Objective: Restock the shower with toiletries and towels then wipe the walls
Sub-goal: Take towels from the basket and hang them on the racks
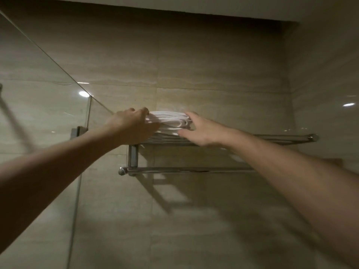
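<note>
Both hands are up at head height on the one item.

- The left hand [132, 125] grasps the near-left end of the folded towels [169, 119]. Its fingers curl over the top fold, and the thumb is hidden from us.
- The right hand [198, 129] grasps the opposite end, with fingers laid over the top and thumb reaching along the lower front edge.
- The white stack lies between the two grips. Its underside looks to be resting on the bars of the chrome rack [281, 137], close to the rack's left end.

We judge the two-ended hold is there to keep the folds square while the stack is settled. One hand alone would likely let the layers slide or fan.

- Below the grips runs the hanging rail [184, 169], which is bare where we can see it.
- Outward of the left grip stands the glass panel [38, 94], near enough that the left elbow has little room.
- Behind the grips is the tiled wall [194, 65].

Outward of the right grip the shelf runs on, and we see nothing on that stretch. We read this as the towel step, with the wall wiping not yet begun.
</note>
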Tool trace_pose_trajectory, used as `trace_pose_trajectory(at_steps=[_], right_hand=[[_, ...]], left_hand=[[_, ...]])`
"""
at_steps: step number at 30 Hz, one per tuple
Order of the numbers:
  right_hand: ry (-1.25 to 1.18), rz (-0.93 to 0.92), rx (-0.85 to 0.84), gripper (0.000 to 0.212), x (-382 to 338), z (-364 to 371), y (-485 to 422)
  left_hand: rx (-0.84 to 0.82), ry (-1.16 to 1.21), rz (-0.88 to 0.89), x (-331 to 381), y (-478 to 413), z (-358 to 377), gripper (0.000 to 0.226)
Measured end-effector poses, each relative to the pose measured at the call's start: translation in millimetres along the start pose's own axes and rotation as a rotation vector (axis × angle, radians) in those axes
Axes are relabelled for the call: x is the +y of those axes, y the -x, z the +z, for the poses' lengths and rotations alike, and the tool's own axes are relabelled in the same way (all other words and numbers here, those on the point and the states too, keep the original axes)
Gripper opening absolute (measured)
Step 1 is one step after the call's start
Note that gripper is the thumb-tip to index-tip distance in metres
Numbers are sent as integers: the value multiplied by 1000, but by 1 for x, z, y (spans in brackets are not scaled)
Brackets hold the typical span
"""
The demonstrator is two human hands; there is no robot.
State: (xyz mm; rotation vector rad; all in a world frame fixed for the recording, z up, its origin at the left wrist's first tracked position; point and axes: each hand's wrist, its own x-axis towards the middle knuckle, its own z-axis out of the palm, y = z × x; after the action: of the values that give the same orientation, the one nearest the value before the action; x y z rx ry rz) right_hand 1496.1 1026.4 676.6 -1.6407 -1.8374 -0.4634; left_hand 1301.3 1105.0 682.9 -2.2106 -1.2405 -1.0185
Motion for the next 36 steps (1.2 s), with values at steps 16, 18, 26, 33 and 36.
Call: trace_pose_trajectory(at_steps=[16, 18, 26, 33, 36], right_hand=[[93, 325, -434, 69, 125, 66, 198], [74, 397, -489, 68, 143, 86, 239], [-109, 734, -709, 83, 186, 187, 440], [-275, 1076, -837, 84, 161, 275, 595], [-378, 1238, -882, 86, 144, 308, 653]], left_hand=[[-485, 220, 190, 105, 178, 175, 53], [-628, 249, 187, 117, 211, 209, 54], [-1101, 352, 171, 150, 384, 330, 54], [-1394, 358, 86, 126, 551, 417, 54], [-1510, 399, -34, 100, 612, 445, 52]])
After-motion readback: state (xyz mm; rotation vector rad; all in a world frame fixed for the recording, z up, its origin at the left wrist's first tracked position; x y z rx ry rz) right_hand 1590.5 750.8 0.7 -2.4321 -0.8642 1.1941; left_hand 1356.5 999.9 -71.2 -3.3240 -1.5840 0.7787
